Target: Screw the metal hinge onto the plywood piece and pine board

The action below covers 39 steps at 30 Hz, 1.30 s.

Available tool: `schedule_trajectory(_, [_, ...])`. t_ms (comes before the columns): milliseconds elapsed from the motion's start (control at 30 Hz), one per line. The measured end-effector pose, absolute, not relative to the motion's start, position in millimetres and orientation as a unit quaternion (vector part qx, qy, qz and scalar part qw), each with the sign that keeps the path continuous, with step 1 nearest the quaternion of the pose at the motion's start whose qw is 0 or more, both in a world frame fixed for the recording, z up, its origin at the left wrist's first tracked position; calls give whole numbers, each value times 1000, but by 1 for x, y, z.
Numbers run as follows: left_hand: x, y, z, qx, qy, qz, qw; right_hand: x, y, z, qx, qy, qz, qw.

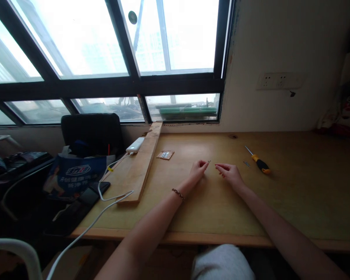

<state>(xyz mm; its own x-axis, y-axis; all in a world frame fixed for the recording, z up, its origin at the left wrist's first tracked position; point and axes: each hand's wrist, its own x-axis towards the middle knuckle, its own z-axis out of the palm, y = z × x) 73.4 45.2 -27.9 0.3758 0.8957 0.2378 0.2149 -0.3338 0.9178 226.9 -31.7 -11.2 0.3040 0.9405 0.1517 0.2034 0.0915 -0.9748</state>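
My left hand (198, 170) rests on the wooden desk (294, 194), thumb and fingers pinched on a small metal screw (209, 161) that sticks out at the fingertips. My right hand (230, 173) lies just to its right, fingers curled and pinched together; I cannot tell if it holds anything. A braided bracelet (178, 193) is on my left wrist. A yellow-and-black screwdriver (259, 161) lies to the right of my right hand, with a small dark screw (246, 163) beside it. A pair of small metal hinges (165, 154) lies farther back left.
A long wooden board (137, 167) lies on the desk's left part, with a white power bank (135, 145) and its white cable (105, 194) on it. A black chair (91, 134), a blue bag (74, 173) and dark clutter stand left of the desk. A wall socket (275, 81) sits above.
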Motion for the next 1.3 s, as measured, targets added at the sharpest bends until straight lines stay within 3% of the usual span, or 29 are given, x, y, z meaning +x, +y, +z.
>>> schedule_trajectory(267, [88,21,-32,750,332,420,387,219,-33,-21,-525,-374,446,621])
schedule_trajectory(867, [85,21,-29,745,344,397,411,222,-30,-17,-535,-370,401,645])
schedule_trajectory(1300, [86,21,-33,765,322,400,388,224,-28,-22,-516,-331,443,654])
